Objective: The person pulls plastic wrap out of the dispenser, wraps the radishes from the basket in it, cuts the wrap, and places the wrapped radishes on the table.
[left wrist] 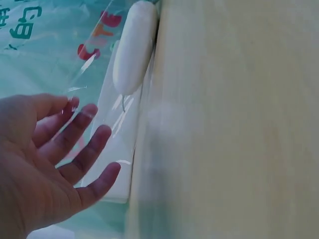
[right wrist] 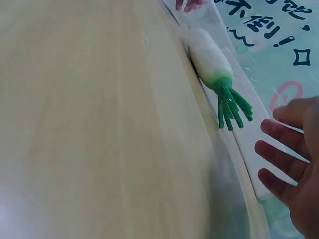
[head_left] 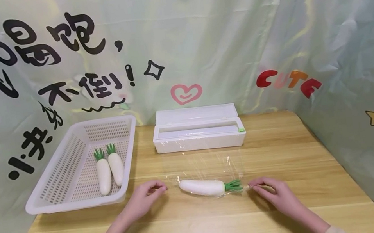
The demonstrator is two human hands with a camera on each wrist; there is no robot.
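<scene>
A white radish with green leaf stubs [head_left: 203,187] lies crosswise on the table between the hands. Clear plastic wrap [head_left: 227,162] stretches from the long white dispenser box [head_left: 199,143] down to the radish; whether it passes over or under the radish is hard to tell. My left hand [head_left: 148,197] pinches a corner of the wrap by thumb and forefinger, left of the radish's tip. Beyond the leaves, my right hand [head_left: 277,194] pinches the other corner. In the left wrist view, the left hand's [left wrist: 55,154] other fingers are spread loosely.
A white plastic basket [head_left: 56,171] stands at the left with two more radishes [head_left: 104,176] inside. The dispenser's lid [head_left: 195,114] is raised, and a green piece [head_left: 241,129] sits at its right end. A printed curtain [head_left: 205,43] hangs behind the wooden table [head_left: 284,151].
</scene>
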